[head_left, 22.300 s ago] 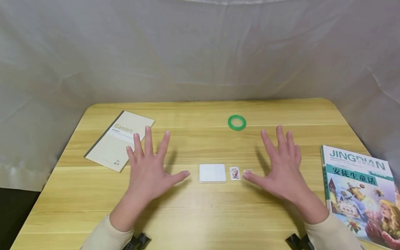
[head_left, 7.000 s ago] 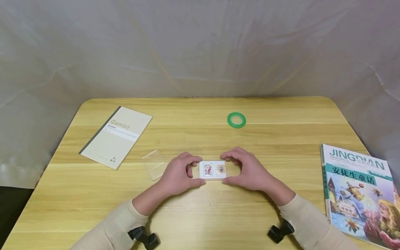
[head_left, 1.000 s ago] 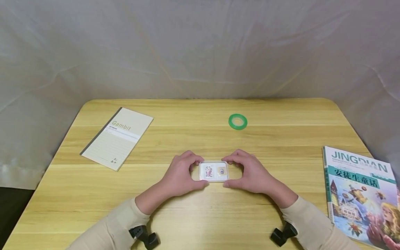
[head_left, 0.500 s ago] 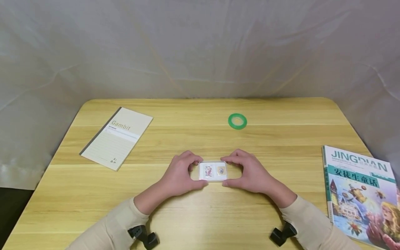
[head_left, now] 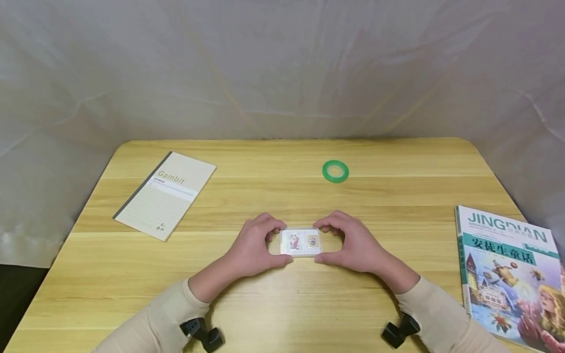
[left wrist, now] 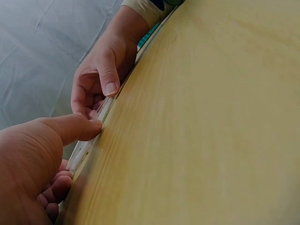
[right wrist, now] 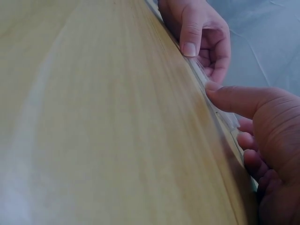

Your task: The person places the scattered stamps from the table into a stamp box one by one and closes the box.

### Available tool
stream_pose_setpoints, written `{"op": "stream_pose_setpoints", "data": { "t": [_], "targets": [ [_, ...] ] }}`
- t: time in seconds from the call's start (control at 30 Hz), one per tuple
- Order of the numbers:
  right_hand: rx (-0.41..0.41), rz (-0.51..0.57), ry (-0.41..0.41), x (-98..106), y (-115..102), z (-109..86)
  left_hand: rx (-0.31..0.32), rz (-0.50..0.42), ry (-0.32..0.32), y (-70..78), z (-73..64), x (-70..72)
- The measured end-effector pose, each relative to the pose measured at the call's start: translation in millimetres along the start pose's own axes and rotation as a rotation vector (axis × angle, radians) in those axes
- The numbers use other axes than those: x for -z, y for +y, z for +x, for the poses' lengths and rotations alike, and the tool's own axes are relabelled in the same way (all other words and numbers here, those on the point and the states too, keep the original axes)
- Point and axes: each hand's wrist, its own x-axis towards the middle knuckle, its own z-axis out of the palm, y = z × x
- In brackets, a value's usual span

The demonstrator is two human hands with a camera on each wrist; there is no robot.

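Note:
A small flat display case [head_left: 302,242] with a white inside and a clear cover lies at the middle of the table. Two stamps show through it: a red-and-white figure stamp [head_left: 294,241] on the left half and a tan one with a round dark motif [head_left: 313,241] on the right. My left hand [head_left: 249,247] pinches the left end, thumb on the near edge and fingers on the far edge. At the opposite end my right hand [head_left: 353,246] grips likewise. Seen edge-on in the left wrist view, the clear rim [left wrist: 84,150] runs between both hands.
On the left lies a beige notebook [head_left: 165,196]. A roll of green tape [head_left: 335,171] rests beyond the case, toward the back. An illustrated book [head_left: 507,269] lies at the right edge. Grey cloth [head_left: 282,73] hangs behind the wooden table [head_left: 282,314].
First both hands were spread, with stamps beside the white case. Later the stamps lay on it and the clear cover left of it. Now the cover is over them; the last second shows little movement.

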Motion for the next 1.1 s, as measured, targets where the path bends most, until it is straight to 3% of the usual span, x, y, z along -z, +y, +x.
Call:
{"op": "stream_pose_setpoints", "data": {
  "t": [1.1],
  "targets": [
    [-0.065,0.020,0.002,-1.7,-4.4,0.9,0.008,-0.015,-0.018,0.8,-1.2,0.6]
  ]
}}
